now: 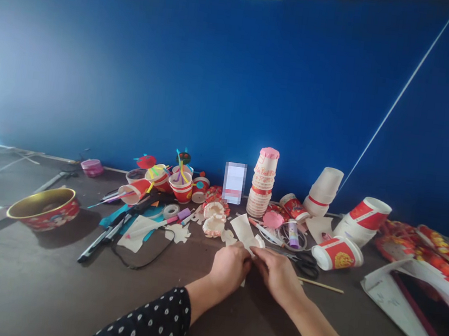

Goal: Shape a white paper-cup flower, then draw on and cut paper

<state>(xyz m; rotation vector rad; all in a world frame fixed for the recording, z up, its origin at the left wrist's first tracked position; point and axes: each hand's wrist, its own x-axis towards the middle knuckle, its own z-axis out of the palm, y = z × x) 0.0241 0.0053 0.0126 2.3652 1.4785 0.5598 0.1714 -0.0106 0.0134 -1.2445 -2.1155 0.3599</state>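
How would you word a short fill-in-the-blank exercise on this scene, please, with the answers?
1. The left hand, meeting the right hand at a pale strip, extends from a black sleeve with ____ spots.
2. The wall panel behind the table is ____.
3. The large bowl at left is ____ inside.
4. The tallest cup stack has a ____ top.

Missing words: white; blue; gold; pink.

Nearer the person than the tall stack of paper cups (pixel 261 193), the left hand (pixel 230 267) and the right hand (pixel 277 275) meet, fingers pinching a strip of pale paper (pixel 243 228). Left of that stack stands a red cup (pixel 181 193) holding coloured stems, with a gold-rimmed bowl (pixel 49 213) farther left. Right of it lie black-handled scissors (pixel 306 264) and a tipped red-and-white cup (pixel 339 254).
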